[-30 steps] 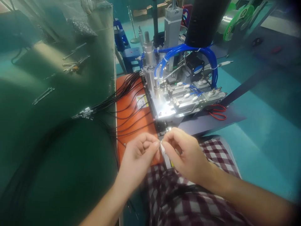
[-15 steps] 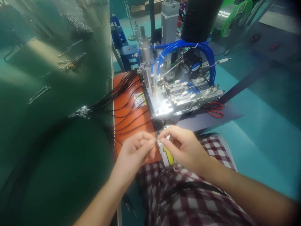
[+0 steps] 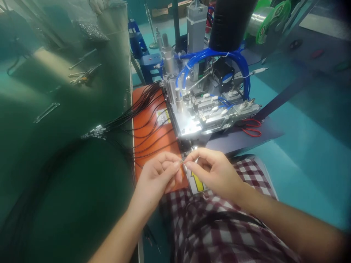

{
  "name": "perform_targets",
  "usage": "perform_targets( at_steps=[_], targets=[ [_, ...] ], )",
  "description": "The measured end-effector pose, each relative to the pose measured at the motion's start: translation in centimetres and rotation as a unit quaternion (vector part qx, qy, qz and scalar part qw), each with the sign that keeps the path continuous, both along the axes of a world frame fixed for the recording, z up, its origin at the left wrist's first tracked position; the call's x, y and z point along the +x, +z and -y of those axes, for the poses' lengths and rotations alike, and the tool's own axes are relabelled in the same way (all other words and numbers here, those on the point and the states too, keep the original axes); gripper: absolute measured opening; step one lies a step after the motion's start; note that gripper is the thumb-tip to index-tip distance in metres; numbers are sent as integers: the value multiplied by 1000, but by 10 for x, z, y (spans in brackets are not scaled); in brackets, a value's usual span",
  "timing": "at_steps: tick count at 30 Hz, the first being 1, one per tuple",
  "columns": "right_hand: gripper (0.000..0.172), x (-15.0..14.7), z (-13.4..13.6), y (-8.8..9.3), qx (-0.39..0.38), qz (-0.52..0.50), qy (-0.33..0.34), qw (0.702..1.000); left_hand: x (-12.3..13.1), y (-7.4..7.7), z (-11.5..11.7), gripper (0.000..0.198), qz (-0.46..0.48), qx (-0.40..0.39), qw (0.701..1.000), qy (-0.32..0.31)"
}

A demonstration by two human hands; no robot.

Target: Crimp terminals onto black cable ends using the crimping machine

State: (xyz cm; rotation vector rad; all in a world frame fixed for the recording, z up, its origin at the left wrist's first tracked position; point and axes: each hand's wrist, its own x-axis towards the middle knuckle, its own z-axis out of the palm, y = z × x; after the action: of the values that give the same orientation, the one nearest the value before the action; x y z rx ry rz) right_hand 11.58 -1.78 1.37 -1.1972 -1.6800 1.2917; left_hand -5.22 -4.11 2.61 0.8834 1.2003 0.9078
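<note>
My left hand (image 3: 157,175) and my right hand (image 3: 215,171) meet fingertip to fingertip in front of a small metal machine (image 3: 203,109). Both pinch a tiny metal piece (image 3: 182,161) between thumb and forefinger; it is too small to name. The hands hover over the front edge of an orange mat (image 3: 153,135). Thin black wires (image 3: 142,109) fan across the mat toward a metal-tipped bundle end (image 3: 94,131) on the left.
Blue air hoses (image 3: 219,58) and a black duct (image 3: 229,22) rise over the machine. Red-handled scissors (image 3: 251,128) lie to its right. A dark green surface (image 3: 68,182) holds metal tools (image 3: 82,75). A checked cloth (image 3: 219,226) covers my lap.
The white strip seen between my fingers a second ago is gone from view. Both hands have edged slightly up and left, keeping their pinch together.
</note>
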Motion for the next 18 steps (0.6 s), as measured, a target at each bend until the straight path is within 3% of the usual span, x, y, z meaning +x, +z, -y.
perform_targets(
  at_steps=[7,13,18],
  targets=[
    [15,-17,18,-4,-50,-50,-28,997,2,2,3,21,-32,9,999,36],
    [15,-15,23,-6,-168,-76,6,983,3,0,5,22,-36,-12,999,32],
    [7,-5,10,0,-68,-38,-30,996,4,2,4,23,-66,-23,997,19]
  ],
)
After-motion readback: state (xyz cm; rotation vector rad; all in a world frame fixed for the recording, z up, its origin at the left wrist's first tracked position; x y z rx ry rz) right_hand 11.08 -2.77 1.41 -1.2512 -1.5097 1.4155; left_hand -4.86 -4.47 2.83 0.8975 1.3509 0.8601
